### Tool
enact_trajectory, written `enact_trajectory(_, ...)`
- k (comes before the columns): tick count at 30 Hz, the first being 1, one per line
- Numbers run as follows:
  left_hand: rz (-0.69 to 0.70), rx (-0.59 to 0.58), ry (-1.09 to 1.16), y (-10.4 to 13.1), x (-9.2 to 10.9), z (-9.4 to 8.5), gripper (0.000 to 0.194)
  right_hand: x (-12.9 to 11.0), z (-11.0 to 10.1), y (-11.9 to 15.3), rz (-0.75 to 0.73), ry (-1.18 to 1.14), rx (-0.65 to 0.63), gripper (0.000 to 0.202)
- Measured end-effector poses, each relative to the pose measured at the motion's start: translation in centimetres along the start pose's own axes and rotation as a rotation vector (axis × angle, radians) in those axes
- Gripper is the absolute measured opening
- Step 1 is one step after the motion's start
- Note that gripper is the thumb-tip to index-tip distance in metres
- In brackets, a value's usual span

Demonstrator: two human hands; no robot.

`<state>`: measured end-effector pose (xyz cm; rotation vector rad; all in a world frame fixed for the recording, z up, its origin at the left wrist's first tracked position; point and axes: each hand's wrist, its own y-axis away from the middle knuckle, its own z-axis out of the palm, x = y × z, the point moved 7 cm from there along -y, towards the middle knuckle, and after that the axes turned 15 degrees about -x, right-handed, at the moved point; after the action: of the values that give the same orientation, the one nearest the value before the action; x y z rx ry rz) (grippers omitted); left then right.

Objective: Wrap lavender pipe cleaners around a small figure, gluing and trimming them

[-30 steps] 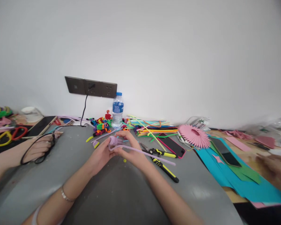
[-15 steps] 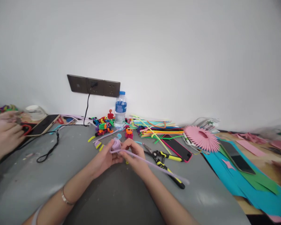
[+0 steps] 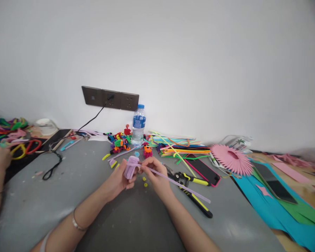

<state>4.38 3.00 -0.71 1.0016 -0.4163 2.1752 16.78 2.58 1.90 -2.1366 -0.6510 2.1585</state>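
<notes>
My left hand grips a small lilac bundle of pipe cleaners, its ribbed side showing upright between thumb and fingers. A long lilac pipe cleaner runs from the bundle's upper part out to the lower right. Close beside the bundle, my right hand pinches this strand between thumb and fingers. On the grey table just below lie small yellow pieces. To the right, pliers with yellow and black handles rest under the strand's far end.
A water bottle stands by the wall, with colourful pipe-cleaner figures to its left and loose pipe cleaners to its right. A phone, a pink paper fan and blue paper lie rightward. A co-worker's hand is near scissors.
My left hand has tipped the lilac bundle so its side now shows. The strand's far end hangs slightly lower. At the left, the co-worker's hand has drawn back and the scissors show.
</notes>
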Motion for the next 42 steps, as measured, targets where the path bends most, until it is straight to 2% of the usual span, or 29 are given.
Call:
enact_trajectory(5, 0.028, 0.067, -0.153, 0.0, 0.4, -0.2, 0.038, 0.4, -0.7, 0.4, 0.018, -0.024, 0.032, 0.016)
enact_trajectory(11, 0.077, 0.054, -0.189, 0.0, 1.2, 0.2, 0.03, 0.8, -2.0, 1.2, 0.063, 0.009, 0.082, 0.018)
enact_trajectory(21, 0.121, -0.064, 0.087, 0.1, 1.1, 1.0, 0.026, 0.9, -1.9, 1.3, 0.093, 0.045, 0.06, 0.02)
enact_trajectory(26, 0.123, -0.054, 0.151, 0.1, 0.9, 0.7, 0.029, 1.6, -1.5, 1.2, 0.105, 0.026, 0.046, 0.021)
enact_trajectory(31, 0.063, -0.097, 0.147, 0.1, 0.2, 0.6, 0.029, 2.1, -1.5, 1.1, 0.132, 0.016, 0.036, 0.022)
enact_trajectory(38, -0.074, -0.272, 0.118, 0.4, -0.7, 2.4, 0.029, 3.0, -1.4, 0.8, 0.152, -0.068, 0.032, 0.021)
enact_trajectory(42, -0.156, -0.315, 0.067, 0.5, -1.5, 2.6, 0.037, 3.2, -1.6, 0.9, 0.162, -0.062, 0.033, 0.013)
